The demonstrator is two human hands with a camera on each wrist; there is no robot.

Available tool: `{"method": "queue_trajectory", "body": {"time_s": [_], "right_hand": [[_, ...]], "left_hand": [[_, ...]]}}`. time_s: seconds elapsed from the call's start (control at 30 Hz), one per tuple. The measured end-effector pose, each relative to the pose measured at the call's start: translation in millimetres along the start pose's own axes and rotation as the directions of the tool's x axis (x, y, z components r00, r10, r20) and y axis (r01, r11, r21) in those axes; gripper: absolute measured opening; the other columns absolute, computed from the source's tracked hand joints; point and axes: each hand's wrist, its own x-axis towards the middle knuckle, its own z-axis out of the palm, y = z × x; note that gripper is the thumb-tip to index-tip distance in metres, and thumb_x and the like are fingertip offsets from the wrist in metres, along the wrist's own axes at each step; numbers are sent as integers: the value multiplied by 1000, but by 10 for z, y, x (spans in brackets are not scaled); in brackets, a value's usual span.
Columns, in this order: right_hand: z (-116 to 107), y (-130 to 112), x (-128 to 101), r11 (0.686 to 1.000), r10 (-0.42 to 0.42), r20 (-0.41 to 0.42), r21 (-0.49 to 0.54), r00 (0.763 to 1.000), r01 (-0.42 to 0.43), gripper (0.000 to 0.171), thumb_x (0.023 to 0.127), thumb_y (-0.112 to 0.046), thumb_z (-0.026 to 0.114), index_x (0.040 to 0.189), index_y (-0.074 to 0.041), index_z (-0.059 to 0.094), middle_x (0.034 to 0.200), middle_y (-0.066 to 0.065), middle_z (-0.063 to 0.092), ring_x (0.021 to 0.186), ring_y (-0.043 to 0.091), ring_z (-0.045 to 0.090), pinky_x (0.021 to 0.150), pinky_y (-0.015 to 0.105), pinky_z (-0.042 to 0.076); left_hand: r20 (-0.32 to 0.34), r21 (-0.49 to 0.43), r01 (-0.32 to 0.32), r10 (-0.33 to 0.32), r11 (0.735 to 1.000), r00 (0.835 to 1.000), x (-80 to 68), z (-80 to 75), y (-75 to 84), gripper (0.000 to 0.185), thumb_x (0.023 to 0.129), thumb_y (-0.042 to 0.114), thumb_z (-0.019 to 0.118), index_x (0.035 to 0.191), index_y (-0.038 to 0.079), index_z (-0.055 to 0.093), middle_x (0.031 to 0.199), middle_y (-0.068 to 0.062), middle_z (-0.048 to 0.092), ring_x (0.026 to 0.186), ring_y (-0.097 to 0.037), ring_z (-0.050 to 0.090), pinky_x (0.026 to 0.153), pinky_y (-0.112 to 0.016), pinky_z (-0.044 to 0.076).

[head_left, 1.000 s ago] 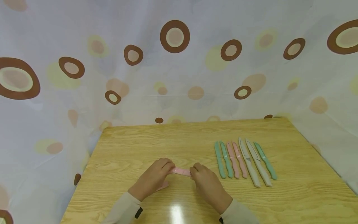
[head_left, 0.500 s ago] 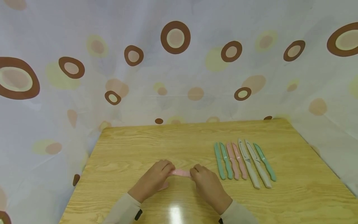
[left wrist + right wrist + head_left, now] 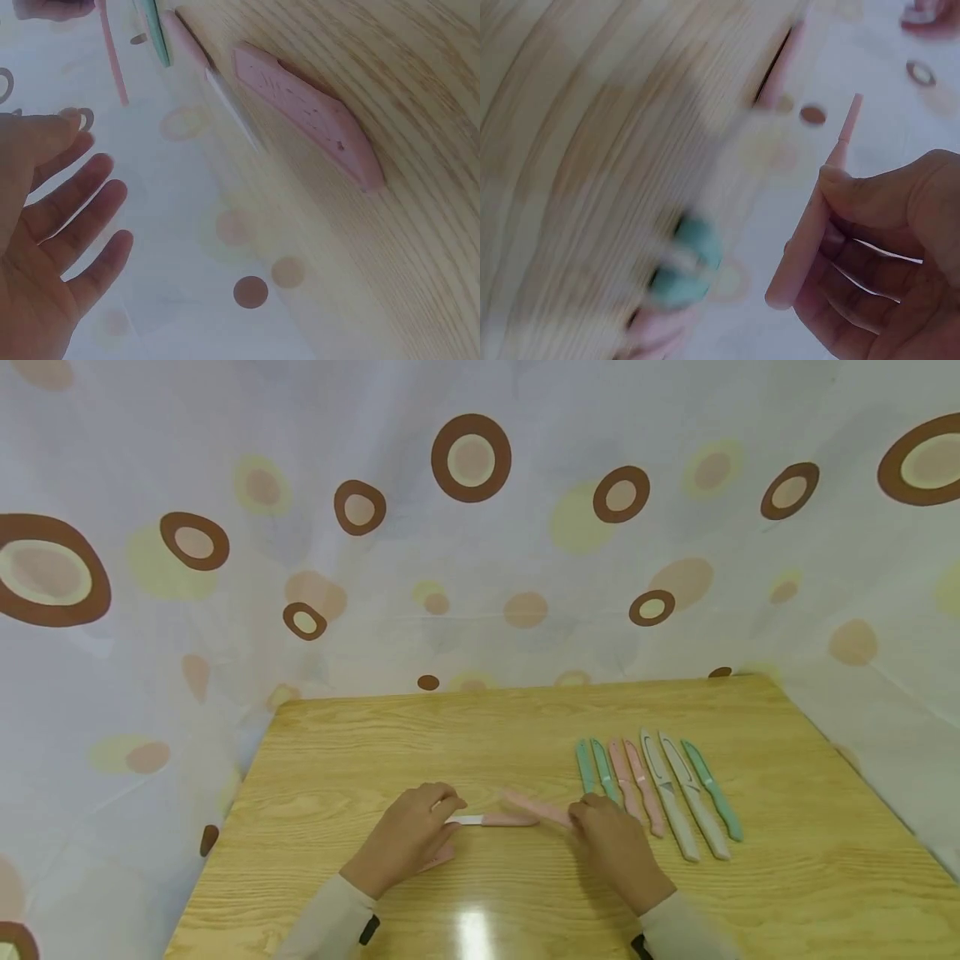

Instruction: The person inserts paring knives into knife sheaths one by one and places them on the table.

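Observation:
My right hand (image 3: pixel 617 852) grips a pink knife (image 3: pixel 534 807) by its handle end. A seam shows along the knife in the right wrist view, and its far part is pink too. My left hand (image 3: pixel 405 835) holds nothing, its fingers spread loosely in the left wrist view. Beside its fingertips, a knife with a pink handle (image 3: pixel 510 820) and a bare white blade (image 3: pixel 234 107) lies on the table. Nearer to me, partly hidden by the left hand in the head view, lies a flat pink sheath-like piece (image 3: pixel 307 112) with a small hole and faint markings.
Right of my hands, several knives lie in a row on the wooden table (image 3: pixel 360 743): green (image 3: pixel 603 767), pink (image 3: pixel 643 781), beige (image 3: pixel 678 810) and another green knife (image 3: pixel 712 789). My right hand covers some handle ends. A patterned curtain (image 3: pixel 480 552) surrounds the table's back and sides.
Both hands held a pink item between them. My right hand has moved right with the pink knife, and the left has let go. The bare-bladed knife has come into sight on the table.

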Motion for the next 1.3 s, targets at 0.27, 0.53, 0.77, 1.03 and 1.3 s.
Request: {"method": "queue_trajectory", "body": {"time_s": [0.27,0.53,0.77,1.03,1.3], "right_hand": [[-311,974,-117,968,240,-80,97,968,-232,14,85,1,65,86,15,65,70,18,62,58,24,57,51,39,51],[-502,1696,-249,866,485,16,133,875,-482,31,84,-3,46,53,-2,49,44,-3,36,40,11,30,36,25,29],[-443,2027,-317,816,553,126,122,824,-566,31,85,-10,48,56,-1,53,48,3,48,45,19,43,39,33,37],[-230,2165,-334,790,590,119,123,799,-601,28,84,-8,47,57,-1,51,51,6,49,47,21,45,40,35,39],[-295,2124,-294,793,583,117,134,804,-594,28,85,-8,48,77,13,64,63,18,62,53,25,55,44,40,47]], "left_hand": [[159,-64,82,-71,995,985,-199,1,-28,20,83,22,76,97,9,71,99,-4,65,84,-16,62,71,-28,55],[162,-143,109,-85,984,983,-309,15,-25,18,87,25,70,91,7,73,93,-5,66,80,-16,62,69,-27,56],[182,-163,108,-77,981,980,-330,54,-26,18,90,23,66,91,7,73,93,-5,66,80,-15,61,70,-26,55],[245,-157,133,-92,979,965,-326,34,-9,21,93,25,63,91,7,74,92,-3,67,81,-14,61,70,-25,55],[251,-145,144,-104,979,962,-344,44,-10,21,94,26,62,91,8,73,91,-1,66,79,-13,59,67,-23,53]]}}
